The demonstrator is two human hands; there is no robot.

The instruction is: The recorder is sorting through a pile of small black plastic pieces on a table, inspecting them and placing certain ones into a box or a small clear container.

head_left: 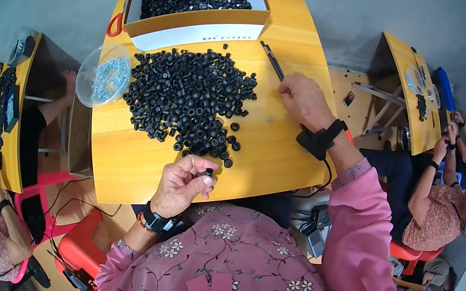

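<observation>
Pink floral sleeves come in from the near edge; both wrists wear black bands. Left hand hovers just over the near edge of the yellow wooden tabletop, fingers pinched around one small black rubber ring, thumb pressed against it. Grip is closed on that single piece.

Just beyond the left hand, a big loose heap of black rings spreads across the middle of the tabletop, a few strays lying apart at its near side.

Right hand rests on the tabletop to the right of the heap, fingers curled around the lower end of a thin dark rod-like tool, which slants up and away to the left toward the far side. Cannot tell what its tip looks like.

At the left edge of the tabletop, touching the heap's side, a clear plastic bowl holds small bluish metal bits.

Farthest off, a cardboard box with white lining sits at the far end, filled with more black rings. A red handle pokes out beside its left corner.

Other people sit at similar tabletops to the left and right, well apart.
</observation>
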